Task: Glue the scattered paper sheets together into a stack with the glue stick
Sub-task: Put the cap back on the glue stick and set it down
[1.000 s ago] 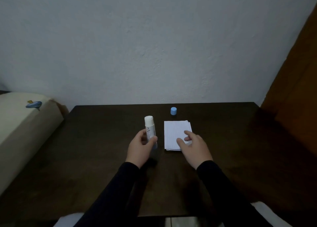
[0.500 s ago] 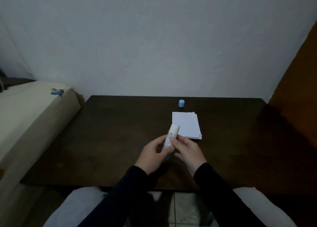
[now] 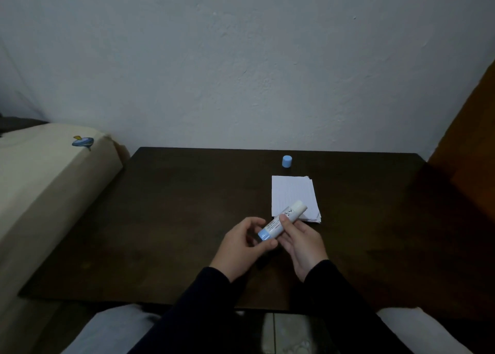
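Both hands hold the glue stick (image 3: 282,223) above the table (image 3: 174,219), just in front of the paper stack (image 3: 292,195). The stick is tilted, its blue base end toward the person and to the left, its white tip end up and right, overlapping the near edge of the stack in view; cannot tell if it touches the paper. Left hand (image 3: 241,249) has fingers and thumb curled around the blue base end. Right hand (image 3: 302,244) pinches the stick's middle, thumb on top of the label, the other fingers under it. Both arms are in dark sleeves (image 3: 267,313). The stack lies flat on the table, sheets roughly squared up, a few edges slightly fanned at its right side. Blue cap (image 3: 287,161) stands on the table just behind the stack, apart from it, near the table's back edge. Left of the table sits a cream cushion (image 3: 48,187) with a small blue object (image 3: 83,142) on top. Pale wall (image 3: 241,59) behind the table, a brown wooden panel (image 3: 466,139) to its right. The person's light-coloured knees (image 3: 107,329) show under the near edge of the table.
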Tool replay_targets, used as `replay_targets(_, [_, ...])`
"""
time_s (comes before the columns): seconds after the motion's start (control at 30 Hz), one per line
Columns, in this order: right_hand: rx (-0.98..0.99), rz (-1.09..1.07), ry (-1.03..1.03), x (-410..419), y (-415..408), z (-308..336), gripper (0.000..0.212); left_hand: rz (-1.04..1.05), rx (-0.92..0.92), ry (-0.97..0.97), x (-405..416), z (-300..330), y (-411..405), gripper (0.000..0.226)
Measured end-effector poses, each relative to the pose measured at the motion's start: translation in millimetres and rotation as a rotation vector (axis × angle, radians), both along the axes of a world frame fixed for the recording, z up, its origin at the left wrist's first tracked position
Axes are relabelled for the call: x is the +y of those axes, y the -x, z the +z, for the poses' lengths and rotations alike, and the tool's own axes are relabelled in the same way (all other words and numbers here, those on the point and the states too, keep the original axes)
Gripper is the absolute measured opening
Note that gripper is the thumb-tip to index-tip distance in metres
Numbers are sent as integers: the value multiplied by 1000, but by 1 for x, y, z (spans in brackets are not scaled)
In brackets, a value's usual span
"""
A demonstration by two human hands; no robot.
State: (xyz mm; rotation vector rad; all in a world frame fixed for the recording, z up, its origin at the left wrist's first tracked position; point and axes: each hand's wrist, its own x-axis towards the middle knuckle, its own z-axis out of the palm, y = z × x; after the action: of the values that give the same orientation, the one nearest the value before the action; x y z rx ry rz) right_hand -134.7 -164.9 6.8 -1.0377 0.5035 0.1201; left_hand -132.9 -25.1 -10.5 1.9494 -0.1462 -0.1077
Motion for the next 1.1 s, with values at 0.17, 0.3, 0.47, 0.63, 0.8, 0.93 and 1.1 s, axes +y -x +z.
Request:
replay_targets(0.17, [2,-29,51,-5,-13,-3,43,5,23,-39,-2,-1,-17,31])
replay_targets(0.3, [-20,-43,39,-11,-19,-8,38,11,68,-17,-6,-4,-26,26])
replay_targets(0.47, [-68,-34,32,-20,-26,-13,5,0,121,28,-14,-5,-37,25])
replay_targets(0.63, [-52,-61,14,-24,-33,-21,12,-17,165,49,-19,-7,-41,20])
replay_targets(0.8, [-85,-72,47,-27,-36,-20,3,-32,134,33,-23,-4,-41,19])
replay_targets(0.93, [-107,-88,54,-27,-35,-14,4,-39,106,29,-18,-2,-44,28])
replay_targets(1.1, [-136,-75,56,-26,-31,-13,3,-55,71,19,-16,-5,-41,16])
